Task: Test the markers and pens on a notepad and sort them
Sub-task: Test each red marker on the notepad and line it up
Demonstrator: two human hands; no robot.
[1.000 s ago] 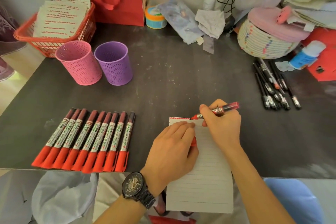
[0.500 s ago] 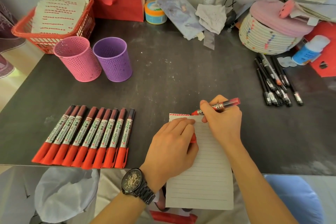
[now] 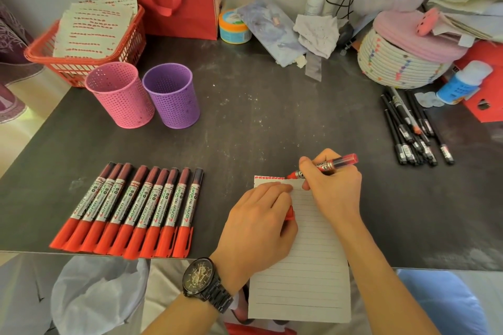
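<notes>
1. Testing in progress, head view — the right hand (image 3: 334, 187) is clenched round an uncapped red marker (image 3: 324, 166), whose tip meets the top edge of the notepad (image 3: 304, 280) at the end of a short band of red marks (image 3: 269, 177).
2. Left hand (image 3: 258, 226): laid palm-down on the upper part of the notepad, fingertips just below the marks. A red cap (image 3: 290, 213) shows at the thumb side and appears to be grasped there, though most of it is hidden.
3. Notepad position: near the front edge of the bench (image 3: 245, 117), with its lower part overhanging that edge.
4. Stock: a row of markers (image 3: 130, 212), capped, lies side by side to the left; black pens (image 3: 416, 130) lie in a loose bundle well apart on the right. A pink cup (image 3: 119, 95) and a purple cup (image 3: 171, 95) stand touching at the back left, probably the sorting bins.
5. Hazards, as judged:
   - The tip sits at the very edge of the paper; a stroke carried further would likely run off and ink the bench.
   - The overhanging pad could tip or slide if the left hand lifts while the marker presses.
   - The left fingertips lie close to wet ink — smearing is possible.
   - An uncapped marker set down could dry out or stain.
</notes>
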